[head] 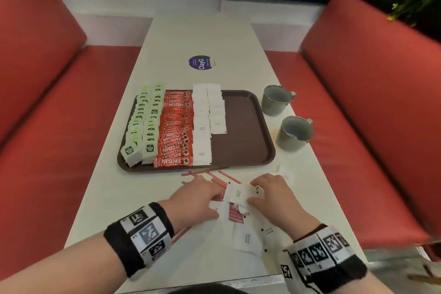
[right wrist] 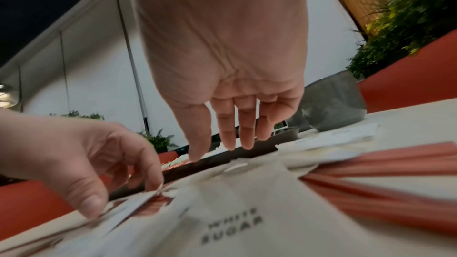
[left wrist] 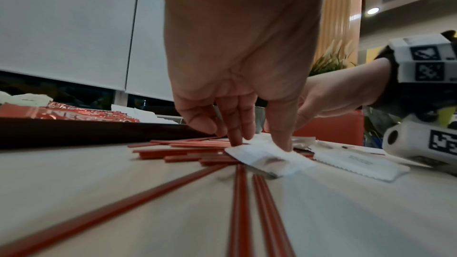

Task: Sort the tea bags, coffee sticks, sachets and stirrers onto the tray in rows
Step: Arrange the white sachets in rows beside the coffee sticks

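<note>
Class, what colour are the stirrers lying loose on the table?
Red; the stirrers show best in the left wrist view.

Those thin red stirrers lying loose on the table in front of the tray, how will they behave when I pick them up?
The red stirrers look thin, straight and flat on the table, so probably stiff, light and fiddly to pinch singly. Some run under the white sugar sachet the left hand pinches, so lifting it may nudge them.
</note>
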